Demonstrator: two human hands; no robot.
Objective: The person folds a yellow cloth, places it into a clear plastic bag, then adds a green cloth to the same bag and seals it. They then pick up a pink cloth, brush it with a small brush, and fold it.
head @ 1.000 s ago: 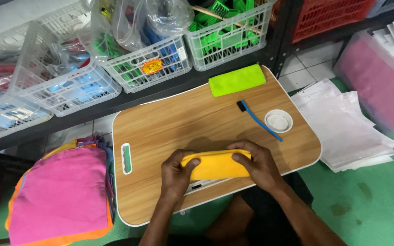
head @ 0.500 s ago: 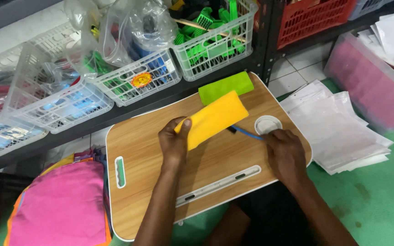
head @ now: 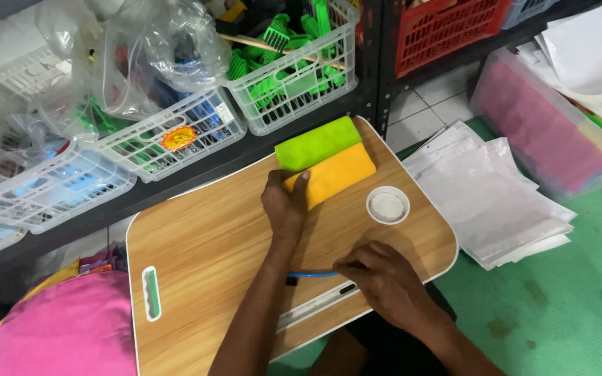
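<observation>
two hands [head: 283,205], two folded cloths [head: 330,174]

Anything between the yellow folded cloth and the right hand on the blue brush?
Head view: mostly bare wooden tabletop between yellow folded cloth and right hand; small white round cup sits off to the side.

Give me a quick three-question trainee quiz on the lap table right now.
1. True or false: the left hand rests on the yellow folded cloth.
2. What does the right hand touch? A) white round cup B) blue brush C) green cloth
3. Which cloth lies nearer the shelf baskets?

Key:
1. True.
2. B, the blue brush; the white round cup stands apart.
3. The green folded cloth.
</observation>
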